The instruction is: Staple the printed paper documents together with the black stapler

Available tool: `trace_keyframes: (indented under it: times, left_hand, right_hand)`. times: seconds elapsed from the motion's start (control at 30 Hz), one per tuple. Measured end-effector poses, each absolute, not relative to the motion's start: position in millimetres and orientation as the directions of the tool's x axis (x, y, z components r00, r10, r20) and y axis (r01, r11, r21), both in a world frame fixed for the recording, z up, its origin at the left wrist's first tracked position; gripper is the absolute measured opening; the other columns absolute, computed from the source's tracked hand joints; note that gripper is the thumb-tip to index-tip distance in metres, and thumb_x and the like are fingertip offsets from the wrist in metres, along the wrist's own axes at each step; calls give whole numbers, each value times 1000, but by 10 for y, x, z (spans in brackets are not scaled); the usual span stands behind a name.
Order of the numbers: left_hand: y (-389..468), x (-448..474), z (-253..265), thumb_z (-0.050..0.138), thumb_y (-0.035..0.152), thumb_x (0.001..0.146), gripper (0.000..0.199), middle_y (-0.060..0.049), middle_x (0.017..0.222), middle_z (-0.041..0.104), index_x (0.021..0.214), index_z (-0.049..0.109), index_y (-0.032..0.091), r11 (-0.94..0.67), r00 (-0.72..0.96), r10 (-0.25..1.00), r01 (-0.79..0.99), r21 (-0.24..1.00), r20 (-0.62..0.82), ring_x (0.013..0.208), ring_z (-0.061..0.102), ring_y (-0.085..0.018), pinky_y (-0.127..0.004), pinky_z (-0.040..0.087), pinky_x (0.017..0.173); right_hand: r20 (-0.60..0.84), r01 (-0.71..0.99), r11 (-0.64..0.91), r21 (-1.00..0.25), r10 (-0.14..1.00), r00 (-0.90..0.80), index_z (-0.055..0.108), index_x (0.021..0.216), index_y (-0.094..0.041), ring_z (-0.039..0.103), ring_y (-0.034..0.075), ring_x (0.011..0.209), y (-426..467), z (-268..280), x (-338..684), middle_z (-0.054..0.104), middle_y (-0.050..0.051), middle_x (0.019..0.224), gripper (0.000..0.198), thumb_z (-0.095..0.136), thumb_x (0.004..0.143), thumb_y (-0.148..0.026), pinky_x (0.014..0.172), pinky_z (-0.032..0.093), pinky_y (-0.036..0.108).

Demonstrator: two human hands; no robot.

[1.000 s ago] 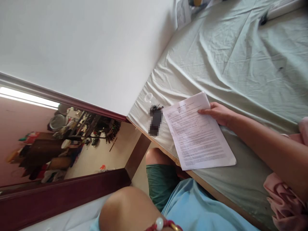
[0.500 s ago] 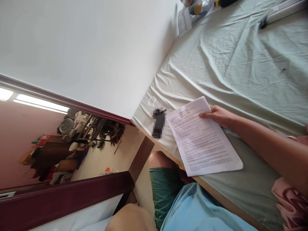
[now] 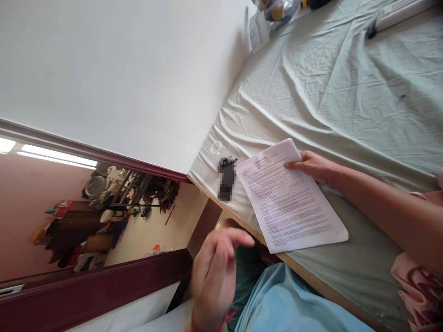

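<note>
My right hand [image 3: 314,166] grips the upper right edge of a stack of printed sheets [image 3: 287,203], thumb on top. The stack lies tilted on the pale green cloth, its lower corner at the wooden edge. Over my lap, my left hand [image 3: 216,272] is raised, slightly blurred, with the index finger stretched toward the sheets and the other fingers partly bent. No object shows in it, and it is apart from the paper. Left of the stack sits a dark, pixelated object [image 3: 227,180], with a small clear plastic cup [image 3: 216,147] lying beyond it.
A wrinkled cloth [image 3: 311,92] covers the surface, which meets a white wall [image 3: 114,74] on the left. At the back are a clear plastic bag [image 3: 282,14] and a long white tube-like item [image 3: 398,18]. Pink fabric [image 3: 415,286] lies at the right. A doorway opens onto cluttered shelves [image 3: 138,184].
My left hand has come into view from below, rising over my lap toward the sheets. My right hand keeps its hold on the stack. The view has shifted slightly.
</note>
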State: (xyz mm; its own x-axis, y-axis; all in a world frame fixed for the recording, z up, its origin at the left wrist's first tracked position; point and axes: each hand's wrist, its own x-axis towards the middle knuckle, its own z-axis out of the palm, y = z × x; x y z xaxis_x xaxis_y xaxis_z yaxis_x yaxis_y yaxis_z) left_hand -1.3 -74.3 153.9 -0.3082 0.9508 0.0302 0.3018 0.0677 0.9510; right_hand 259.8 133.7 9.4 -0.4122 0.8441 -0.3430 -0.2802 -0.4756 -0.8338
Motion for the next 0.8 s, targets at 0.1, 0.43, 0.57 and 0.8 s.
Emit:
trace_keyframes:
  times: [0.1,0.43,0.57,0.8]
  left_hand:
    - [-338,-174,964,76,53,93,31,-8,108,70,91,69,23,105,-374,927,178,978,-31,98,67,-21,-37,61,87]
    - [293,-312,168,47,68,102,61,-16,142,70,123,75,18,201,-173,933,-477,855,-316,145,58,-31,-46,49,120]
    - [371,-412,8,43,59,106,53,-16,143,69,121,73,18,205,-219,904,-531,822,-367,149,54,-27,-46,45,124]
    - [341,-327,69,40,55,110,54,-17,119,77,111,75,13,217,-242,883,-547,809,-401,118,73,-23,-37,56,107]
  right_hand:
    - [-350,-312,-489,-815,844,-407,80,87,-19,78,26,75,1337,97,2612,83,11,91,22,92,75,-32,74,71,40]
    - [-353,-432,-466,-772,880,-318,80,92,-21,79,28,82,1397,27,2658,83,10,96,30,95,68,-31,83,70,45]
    - [-361,-407,-471,-783,876,-319,79,91,-21,79,29,86,1409,7,2645,83,11,97,28,95,70,-30,86,70,48]
    - [-387,-306,-481,-822,865,-320,77,90,-24,79,34,95,1366,71,2592,81,11,91,21,90,75,-28,93,68,55]
